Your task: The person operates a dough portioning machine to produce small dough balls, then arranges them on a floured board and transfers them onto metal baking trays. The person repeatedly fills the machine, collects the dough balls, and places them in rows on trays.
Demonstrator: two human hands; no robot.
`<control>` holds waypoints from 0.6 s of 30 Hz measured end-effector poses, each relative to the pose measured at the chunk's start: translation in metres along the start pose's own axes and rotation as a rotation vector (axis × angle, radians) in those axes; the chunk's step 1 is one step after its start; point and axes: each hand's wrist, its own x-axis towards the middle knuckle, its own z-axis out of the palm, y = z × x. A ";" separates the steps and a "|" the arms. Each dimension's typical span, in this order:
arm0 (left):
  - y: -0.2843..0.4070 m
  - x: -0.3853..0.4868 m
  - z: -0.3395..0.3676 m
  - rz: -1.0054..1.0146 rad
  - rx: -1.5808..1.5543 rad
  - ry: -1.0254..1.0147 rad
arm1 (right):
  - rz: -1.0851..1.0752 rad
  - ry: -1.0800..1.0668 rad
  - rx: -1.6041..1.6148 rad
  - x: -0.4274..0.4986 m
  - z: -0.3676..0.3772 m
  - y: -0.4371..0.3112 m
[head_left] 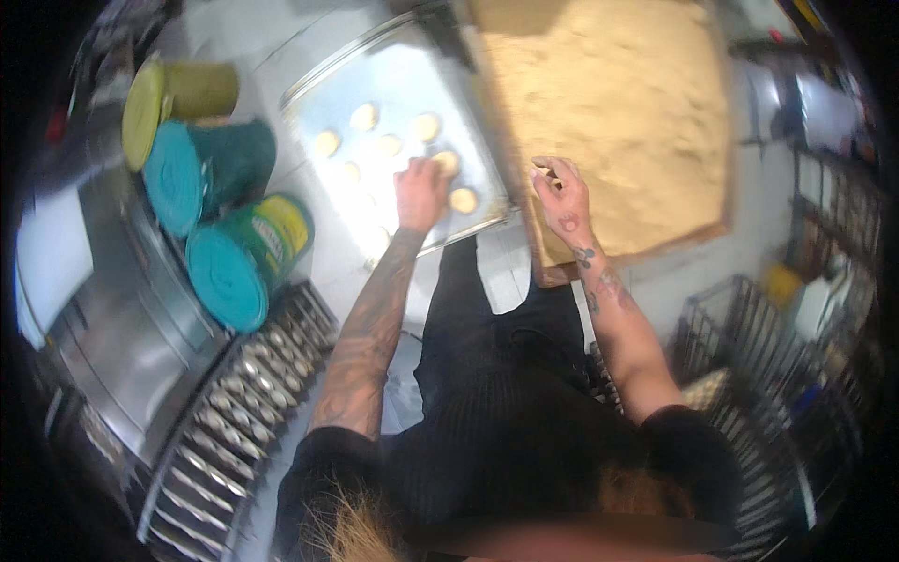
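My left hand (421, 193) is over a metal baking tray (337, 232), its fingertips beside a round pale dough piece (446, 164). Blur hides whether the fingers grip it. Several more rounds lie spread over the tray, among them a dough round (364, 116) at the far side and another dough round (463, 201) near the closer edge. To the right, my right hand (562, 190) hovers at the left edge of a wide yellow dough sheet (625, 126). Its thumb and fingers curl around a small gap; whether something thin sits there is unclear. A brown wooden-looking rim (632, 254) borders the sheet.
On the left stand a yellow-lidded tub (144, 116), a teal-lidded bucket (175, 179) and a green bucket (281, 228) bearing writing. A stainless steel surface (133, 281) and a slatted metal rack (232, 421) are nearer. Wire racks (744, 323) stand at right.
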 end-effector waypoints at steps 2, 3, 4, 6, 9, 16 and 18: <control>0.012 0.003 -0.007 0.037 -0.179 0.114 | 0.003 0.120 -0.072 -0.010 -0.061 0.030; 0.023 0.006 -0.010 0.051 -0.368 0.219 | 0.037 0.235 -0.191 -0.012 -0.093 0.051; 0.040 0.006 -0.011 0.067 -0.348 0.241 | 0.021 0.336 -0.299 -0.012 -0.125 0.076; 0.082 0.018 -0.006 0.096 -0.366 0.229 | 0.080 0.501 -0.481 -0.013 -0.183 0.128; 0.166 0.047 0.016 0.249 -0.423 0.175 | 0.177 0.718 -0.623 -0.004 -0.249 0.198; 0.378 0.118 0.105 0.720 -0.264 -0.006 | 0.325 0.523 -0.389 0.047 -0.284 0.243; 0.409 0.132 0.122 0.670 -0.033 0.004 | 0.350 0.392 -0.379 0.040 -0.278 0.232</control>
